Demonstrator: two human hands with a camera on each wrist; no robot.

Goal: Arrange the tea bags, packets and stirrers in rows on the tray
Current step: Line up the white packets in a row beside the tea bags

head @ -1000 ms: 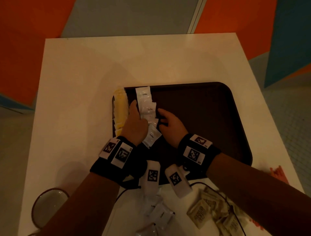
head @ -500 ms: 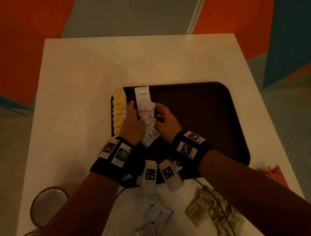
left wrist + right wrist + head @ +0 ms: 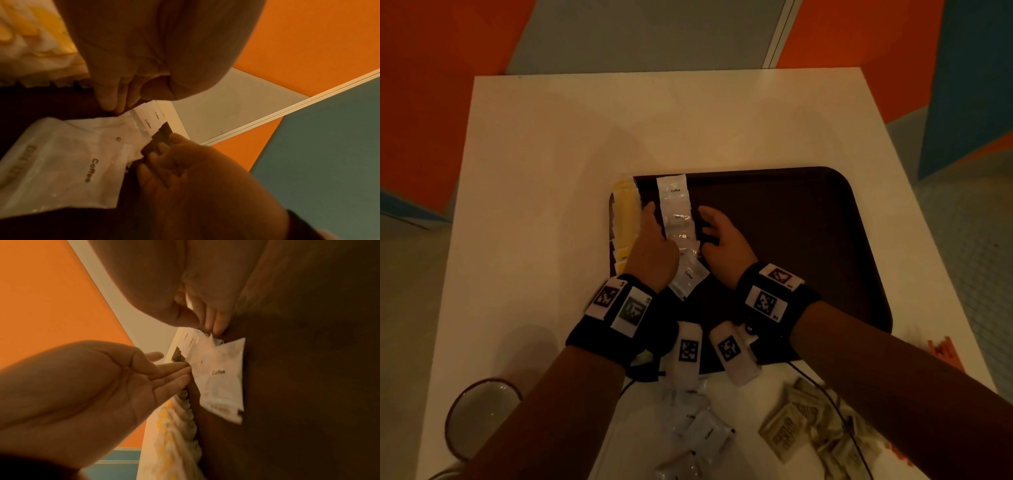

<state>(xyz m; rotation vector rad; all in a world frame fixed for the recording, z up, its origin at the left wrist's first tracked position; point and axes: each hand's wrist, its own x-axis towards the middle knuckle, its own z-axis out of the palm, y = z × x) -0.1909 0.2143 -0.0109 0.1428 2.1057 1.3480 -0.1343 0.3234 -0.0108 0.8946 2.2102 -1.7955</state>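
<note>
Hands [image 3: 654, 246] flanking coffee packets [image 3: 676, 219], lowest labels hidden

The head camera is looking steeply down from above the person's forearms, taking in the whole white table [image 3: 551, 178] and the dark tray [image 3: 808, 240]. The left wrist camera is sitting very close under the left hand [image 3: 144, 48], looking along it across the row of coffee packets [image 3: 68, 159] toward the right hand [image 3: 195, 186]. The right wrist camera is facing the opposite way from just as near, sharing those same coffee packets with both other views.
</note>
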